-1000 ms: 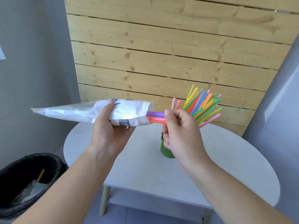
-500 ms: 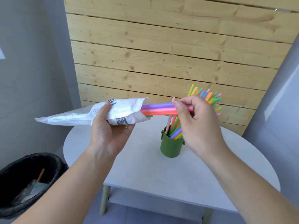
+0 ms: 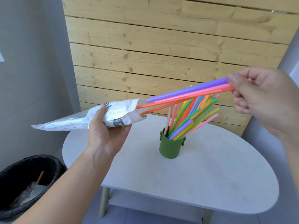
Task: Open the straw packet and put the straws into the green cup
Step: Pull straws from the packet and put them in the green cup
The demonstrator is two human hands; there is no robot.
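I think most of the job is done. The packet (image 3: 97, 118) is open at one end. My left hand (image 3: 106, 135) holds it up in the air, to the left of the cup, with the fingers curled under it and the thumb pressed on top. The green cup (image 3: 170, 147) stands on the white table (image 3: 210, 183). It is full of bright straws (image 3: 194, 113) that lean over to the right like a fan. My right hand (image 3: 265, 97) is high up on the right. Its thumb and fingers pinch the ends of a small bunch of straws (image 3: 186, 92): a fat purple one, a pink one and some orange ones. The purple one is all the way out, with its far end just beside the packet's mouth. The thin orange ones have their far ends inside the mouth. A little green straw end (image 3: 143, 116) peeks out of the mouth too, so at least one more is in there. I cannot see deeper into the packet, so I cannot tell how many are left. What is left, I think, is to pull this bunch free, drop it in the cup, and get the last ones out.
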